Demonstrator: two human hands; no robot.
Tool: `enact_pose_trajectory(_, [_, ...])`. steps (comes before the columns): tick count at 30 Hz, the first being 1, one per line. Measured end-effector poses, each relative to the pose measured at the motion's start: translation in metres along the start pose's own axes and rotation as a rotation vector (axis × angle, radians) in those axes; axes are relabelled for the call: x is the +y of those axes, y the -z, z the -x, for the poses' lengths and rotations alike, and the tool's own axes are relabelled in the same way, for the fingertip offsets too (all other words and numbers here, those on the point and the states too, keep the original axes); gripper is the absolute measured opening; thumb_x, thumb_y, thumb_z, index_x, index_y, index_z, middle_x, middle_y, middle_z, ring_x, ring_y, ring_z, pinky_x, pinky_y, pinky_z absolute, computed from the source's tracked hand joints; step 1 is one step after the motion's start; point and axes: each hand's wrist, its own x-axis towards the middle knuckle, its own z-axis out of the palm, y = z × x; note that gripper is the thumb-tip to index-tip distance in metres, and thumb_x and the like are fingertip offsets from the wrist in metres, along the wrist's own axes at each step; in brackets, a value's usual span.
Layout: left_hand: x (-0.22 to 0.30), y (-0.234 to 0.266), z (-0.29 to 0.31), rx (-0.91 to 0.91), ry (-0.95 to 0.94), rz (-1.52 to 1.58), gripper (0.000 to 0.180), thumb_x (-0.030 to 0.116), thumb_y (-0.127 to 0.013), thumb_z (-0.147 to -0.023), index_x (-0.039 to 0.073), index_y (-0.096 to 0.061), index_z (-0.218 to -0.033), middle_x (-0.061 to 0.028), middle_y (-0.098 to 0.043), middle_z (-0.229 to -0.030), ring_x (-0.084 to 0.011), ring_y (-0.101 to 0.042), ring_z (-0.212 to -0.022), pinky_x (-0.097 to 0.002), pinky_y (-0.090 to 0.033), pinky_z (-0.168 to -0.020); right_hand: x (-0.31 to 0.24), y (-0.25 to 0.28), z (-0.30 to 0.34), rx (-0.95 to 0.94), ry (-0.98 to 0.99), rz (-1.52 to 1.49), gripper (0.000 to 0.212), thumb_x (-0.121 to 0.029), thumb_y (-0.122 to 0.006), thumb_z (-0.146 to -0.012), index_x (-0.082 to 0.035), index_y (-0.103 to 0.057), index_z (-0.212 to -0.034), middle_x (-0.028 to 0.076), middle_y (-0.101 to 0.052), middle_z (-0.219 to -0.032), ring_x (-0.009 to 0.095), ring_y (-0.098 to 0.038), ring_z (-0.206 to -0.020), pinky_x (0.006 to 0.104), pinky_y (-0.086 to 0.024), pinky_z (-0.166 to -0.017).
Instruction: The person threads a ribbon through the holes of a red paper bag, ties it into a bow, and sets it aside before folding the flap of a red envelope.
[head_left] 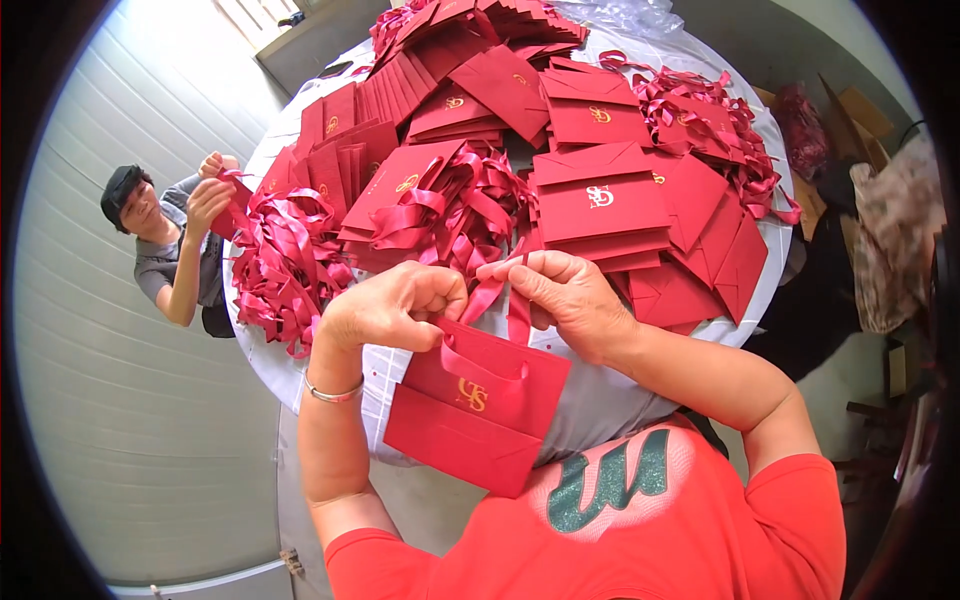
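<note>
In the head view, the red paper bag (505, 420) hangs tilted in front of the person, and it serves as the landmark. The left hand (395, 305) is at its upper left corner, fingers curled nearly closed, thumb and fingertips gripping that corner; whether ribbon also lies inside the curl cannot be told. A bracelet (335, 392) circles that wrist, left of the bag. The right hand (575, 300), just above the bag's upper right corner, pinches the pink ribbon (519, 318) between thumb and forefinger, its other fingers loosely bent.

Behind the bag runs the near edge of the round table (275, 370), covered with a pale cloth. The bag's lower right corner overlaps the red shirt (690, 520), leaving little room toward the body. Beyond the bag's top edge, a ribbon-topped stack (395, 195) leaves only a narrow gap. To the bag's upper right stands another stack (600, 195); to its upper left lies a ribbon heap (290, 255). Bare cloth shows between that heap and the bag, crossed by the left forearm. Farther to the upper left, past the table edge, a co-worker (190, 250) handles another red bag (232, 205).
</note>
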Motion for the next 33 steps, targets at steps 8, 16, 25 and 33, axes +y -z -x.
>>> enact_pose_trajectory(8, [-0.012,-0.008,-0.022,-0.026,0.056,-0.338,0.012,0.003,-0.062,-0.067,0.001,-0.055,-0.077,0.0011,-0.051,-0.063,-0.006,-0.042,-0.059,-0.0264,-0.034,-0.051,0.017,0.004,0.0,0.166,0.084,0.056,0.035,-0.01,-0.07,-0.096,-0.001,-0.061,-0.129,0.011,-0.075,-0.11,0.004,-0.063,-0.082,0.0193,-0.047,-0.064])
enact_pose_trajectory(16, [-0.014,-0.03,-0.017,-0.001,-0.038,-0.308,0.012,0.006,-0.063,-0.067,0.002,-0.057,-0.076,-0.0023,-0.054,-0.062,-0.0092,-0.047,-0.059,-0.0287,-0.039,-0.053,0.012,0.01,0.005,0.108,0.011,0.091,0.044,-0.01,-0.071,-0.095,0.001,-0.056,-0.135,0.013,-0.074,-0.112,0.011,-0.068,-0.101,0.0251,-0.053,-0.093])
enact_pose_trajectory(25, [-0.029,-0.04,-0.024,0.081,-0.136,-0.312,0.015,0.008,-0.066,-0.068,0.003,-0.061,-0.081,-0.003,-0.057,-0.061,-0.0106,-0.051,-0.055,-0.0295,-0.039,-0.052,-0.005,0.019,0.012,0.059,-0.028,0.248,0.029,-0.019,-0.07,-0.098,-0.004,-0.069,-0.123,0.004,-0.077,-0.106,0.002,-0.065,-0.091,0.0182,-0.044,-0.068])
enact_pose_trajectory(33, [-0.036,-0.055,-0.024,0.265,-0.194,-0.397,0.025,0.008,-0.067,-0.067,0.006,-0.067,-0.092,-0.0037,-0.053,-0.057,-0.0136,-0.051,-0.049,-0.031,-0.039,-0.049,-0.015,0.036,0.015,0.129,-0.162,0.31,0.023,-0.014,-0.074,-0.094,0.0,-0.073,-0.112,0.005,-0.074,-0.097,0.008,-0.067,-0.085,0.0231,-0.054,-0.073])
